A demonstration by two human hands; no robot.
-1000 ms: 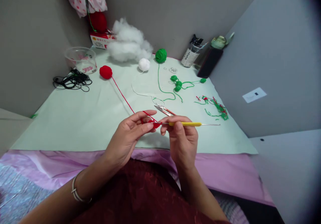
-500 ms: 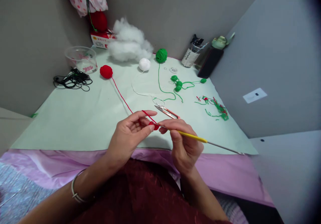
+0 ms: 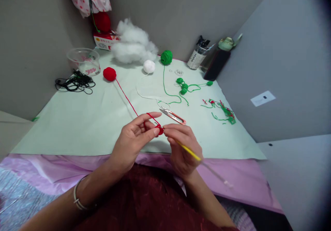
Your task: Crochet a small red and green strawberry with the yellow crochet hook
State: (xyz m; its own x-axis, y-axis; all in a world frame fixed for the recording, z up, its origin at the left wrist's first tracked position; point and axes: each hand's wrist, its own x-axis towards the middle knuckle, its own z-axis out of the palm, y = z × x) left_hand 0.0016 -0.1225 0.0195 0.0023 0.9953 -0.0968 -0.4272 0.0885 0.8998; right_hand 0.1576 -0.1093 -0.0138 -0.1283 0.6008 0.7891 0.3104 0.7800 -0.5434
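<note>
Between thumb and fingers, my left hand (image 3: 136, 134) pinches a small red crochet piece (image 3: 160, 130). Red yarn (image 3: 126, 97) loops over its raised index finger and runs back to a red yarn ball (image 3: 109, 74). My right hand (image 3: 184, 148) is closed around a crochet hook (image 3: 190, 151) with a yellow grip, its tip end at the red piece. The hook's rear metal shaft slants down to the right, blurred by motion. Just beyond my fingers lie thread snips (image 3: 172, 116) with orange handles.
White stuffing (image 3: 133, 44), a white yarn ball (image 3: 149, 66) and a green yarn ball (image 3: 166, 57) stand at the back. Green crocheted pieces (image 3: 184, 86) and yarn scraps (image 3: 227, 113) lie right. Black cord (image 3: 76, 82) and a clear tub (image 3: 84, 62) sit left.
My right hand has moved slightly left and turned, so the hook's rear end has swung down and left, pointing more steeply. My left hand has barely moved.
</note>
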